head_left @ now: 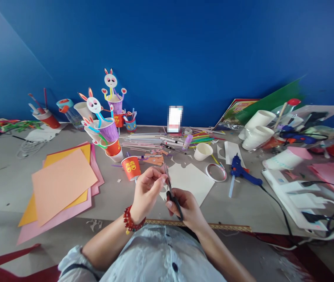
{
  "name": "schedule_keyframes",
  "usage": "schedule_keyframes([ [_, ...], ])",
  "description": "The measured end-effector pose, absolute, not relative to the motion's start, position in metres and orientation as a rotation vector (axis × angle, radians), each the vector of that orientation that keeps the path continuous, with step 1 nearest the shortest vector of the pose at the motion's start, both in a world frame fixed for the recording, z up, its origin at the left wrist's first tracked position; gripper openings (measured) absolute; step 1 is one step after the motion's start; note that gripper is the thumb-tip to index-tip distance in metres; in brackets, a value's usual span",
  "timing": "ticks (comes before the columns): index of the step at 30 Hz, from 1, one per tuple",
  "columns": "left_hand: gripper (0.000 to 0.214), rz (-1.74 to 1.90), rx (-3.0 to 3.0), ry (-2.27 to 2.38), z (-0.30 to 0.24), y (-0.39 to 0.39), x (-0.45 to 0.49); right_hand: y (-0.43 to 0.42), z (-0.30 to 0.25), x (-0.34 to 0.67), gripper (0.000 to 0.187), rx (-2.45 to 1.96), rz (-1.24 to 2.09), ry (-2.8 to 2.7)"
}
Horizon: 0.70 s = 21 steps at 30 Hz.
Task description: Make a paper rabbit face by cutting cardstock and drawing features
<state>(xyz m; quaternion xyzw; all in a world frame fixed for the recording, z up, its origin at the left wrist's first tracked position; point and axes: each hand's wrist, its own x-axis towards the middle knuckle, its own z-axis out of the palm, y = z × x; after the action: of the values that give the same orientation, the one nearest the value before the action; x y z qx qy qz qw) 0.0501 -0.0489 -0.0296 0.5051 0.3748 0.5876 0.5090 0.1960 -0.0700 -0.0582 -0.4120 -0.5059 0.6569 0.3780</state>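
Note:
Near the table's front edge, my right hand (pixel 188 206) is closed round the black handles of a pair of scissors (pixel 178 208). Their metal blades point away from me, beside the fingertips of my left hand (pixel 147 188). That hand is pinched shut, and whatever it may hold is too small or hidden to name. Under and behind the scissors lies a white sheet of paper (pixel 192 180) with curved cut edges. Just beyond my left hand stands a red paper cup (pixel 131 168) with yellow characters.
Rabbit-faced cup figures (pixel 108 131) and stacked coloured paper (pixel 64 186) are on the left. Straws and markers lie along the back before a phone (pixel 175 119). To the right are a white cup (pixel 203 152), a tape roll (pixel 216 172), a blue glue gun (pixel 243 172) and a power strip (pixel 290 199).

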Motion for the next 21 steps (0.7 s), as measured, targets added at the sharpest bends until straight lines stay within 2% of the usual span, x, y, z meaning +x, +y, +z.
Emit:
schedule_keyframes([
  [21, 0.022, 1.402, 1.227, 0.938, -0.0279, -0.0499, 0.0503, -0.0701, -0.0605, 0.1973, 0.052, -1.078, 1.662, -1.307],
])
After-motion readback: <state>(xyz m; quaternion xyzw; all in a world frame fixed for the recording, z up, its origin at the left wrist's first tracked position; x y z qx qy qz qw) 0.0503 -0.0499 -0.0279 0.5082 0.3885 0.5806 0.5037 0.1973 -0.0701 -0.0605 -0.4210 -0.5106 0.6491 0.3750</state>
